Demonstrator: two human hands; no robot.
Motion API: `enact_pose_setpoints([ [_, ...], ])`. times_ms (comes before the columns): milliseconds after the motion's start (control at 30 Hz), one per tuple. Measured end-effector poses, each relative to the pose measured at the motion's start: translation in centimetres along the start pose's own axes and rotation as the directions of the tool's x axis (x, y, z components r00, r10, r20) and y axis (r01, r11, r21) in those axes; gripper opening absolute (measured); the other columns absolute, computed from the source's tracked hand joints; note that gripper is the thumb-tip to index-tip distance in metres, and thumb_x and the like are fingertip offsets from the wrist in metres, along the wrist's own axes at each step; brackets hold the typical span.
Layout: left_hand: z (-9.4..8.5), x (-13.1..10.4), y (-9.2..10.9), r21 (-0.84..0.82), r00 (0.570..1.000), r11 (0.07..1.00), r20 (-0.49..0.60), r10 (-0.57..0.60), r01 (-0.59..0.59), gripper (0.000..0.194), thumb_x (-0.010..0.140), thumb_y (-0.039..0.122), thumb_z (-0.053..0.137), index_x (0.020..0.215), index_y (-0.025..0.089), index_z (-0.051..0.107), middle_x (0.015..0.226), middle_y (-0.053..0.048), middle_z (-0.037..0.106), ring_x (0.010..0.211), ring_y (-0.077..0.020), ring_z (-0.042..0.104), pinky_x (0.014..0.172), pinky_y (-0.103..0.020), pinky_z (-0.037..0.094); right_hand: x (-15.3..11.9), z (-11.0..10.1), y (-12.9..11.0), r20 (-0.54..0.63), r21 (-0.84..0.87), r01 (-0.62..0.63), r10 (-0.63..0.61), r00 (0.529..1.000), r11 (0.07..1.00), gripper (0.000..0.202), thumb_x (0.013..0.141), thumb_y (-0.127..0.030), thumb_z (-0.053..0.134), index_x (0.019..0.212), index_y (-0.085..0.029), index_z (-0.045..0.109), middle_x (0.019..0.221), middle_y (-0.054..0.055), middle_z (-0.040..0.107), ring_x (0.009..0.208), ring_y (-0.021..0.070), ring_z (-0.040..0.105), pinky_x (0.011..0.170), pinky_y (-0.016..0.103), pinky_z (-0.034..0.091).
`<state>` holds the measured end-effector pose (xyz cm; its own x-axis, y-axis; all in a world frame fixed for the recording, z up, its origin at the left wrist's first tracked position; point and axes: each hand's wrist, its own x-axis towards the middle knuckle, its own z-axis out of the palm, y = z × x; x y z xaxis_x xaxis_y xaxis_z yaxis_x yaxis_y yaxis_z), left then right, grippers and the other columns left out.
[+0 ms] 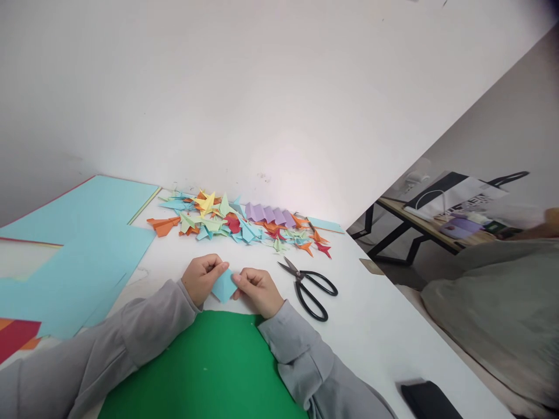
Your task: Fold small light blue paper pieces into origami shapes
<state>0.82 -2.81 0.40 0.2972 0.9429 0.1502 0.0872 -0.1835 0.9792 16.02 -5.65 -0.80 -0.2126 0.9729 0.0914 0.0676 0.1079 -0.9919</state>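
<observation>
A small light blue folded paper (224,287) is held between my two hands, just above the white table (362,314). My left hand (203,278) pinches its left edge between thumb and fingers. On the right side, my right hand (259,290) grips the paper's edge in the same way. A large green sheet (205,366) lies in front of me, below my wrists. Black-handled scissors (299,275) rest to the right of my right hand, blades partly apart. Behind my hands spreads a pile of small folded paper pieces (209,223) in several colours.
Large light blue sheets (105,203) cover the table's left side, with red and orange paper (17,339) at the near left. A purple pleated strip (271,215) stands by the wall. A black object (430,400) lies at the near right. Beyond is a wooden table (395,206) with bags.
</observation>
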Motion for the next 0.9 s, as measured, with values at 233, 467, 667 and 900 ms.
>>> enact_pose_setpoints([
  [233, 0.2, 0.06, -0.16, 0.002, 1.0, 1.0, -0.018, 0.02, -0.02, 0.027, 0.071, 0.038, 0.053, 0.057, 0.015, 0.05, 0.047, 0.005, 0.041, 0.046, -0.0079, 0.038, 0.042, -0.021, 0.032, 0.02, -0.04, -0.52, -0.012, 0.022, 0.008, -0.007, 1.0, 1.0, 0.041, 0.073, -0.051, 0.054, 0.05, -0.018, 0.057, 0.046, 0.0, 0.059, 0.047, 0.0109, 0.049, 0.054, 0.025, 0.039],
  [467, 0.22, 0.02, -0.09, -0.125, 0.996, 0.99, 0.058, -0.062, 0.069, 0.031, 0.07, 0.04, 0.057, 0.086, 0.013, 0.056, 0.058, 0.003, 0.052, 0.046, -0.0099, 0.051, 0.041, -0.022, 0.041, 0.19, -0.11, -0.23, -0.067, 0.056, -0.004, 0.008, 0.998, 0.998, 0.039, 0.069, -0.052, 0.058, 0.051, -0.018, 0.055, 0.045, -0.001, 0.058, 0.044, 0.0106, 0.048, 0.051, 0.024, 0.038],
  [667, 0.45, -0.24, 0.25, -0.198, 0.986, 0.973, 0.136, -0.094, 0.12, 0.065, 0.066, 0.031, 0.062, 0.12, 0.013, 0.031, 0.063, 0.003, 0.057, 0.041, -0.0121, 0.057, 0.043, -0.025, 0.046, 0.42, -0.46, 0.27, -0.203, 0.1, 0.001, 0.02, 0.979, 0.995, 0.038, 0.072, -0.048, 0.057, 0.051, -0.017, 0.055, 0.047, 0.0, 0.058, 0.047, 0.0099, 0.048, 0.053, 0.024, 0.037],
  [900, 0.36, -0.36, 0.18, -0.163, 0.982, 0.981, 0.174, -0.077, 0.106, 0.048, 0.064, 0.025, 0.061, 0.107, 0.013, 0.042, 0.066, 0.004, 0.054, 0.038, -0.0075, 0.052, 0.039, -0.022, 0.044, 0.51, -0.2, 0.45, -0.192, 0.211, 0.007, 0.035, 0.981, 0.978, 0.027, 0.068, -0.044, 0.062, 0.068, -0.018, 0.055, 0.049, -0.005, 0.054, 0.045, 0.0085, 0.048, 0.047, 0.022, 0.037],
])
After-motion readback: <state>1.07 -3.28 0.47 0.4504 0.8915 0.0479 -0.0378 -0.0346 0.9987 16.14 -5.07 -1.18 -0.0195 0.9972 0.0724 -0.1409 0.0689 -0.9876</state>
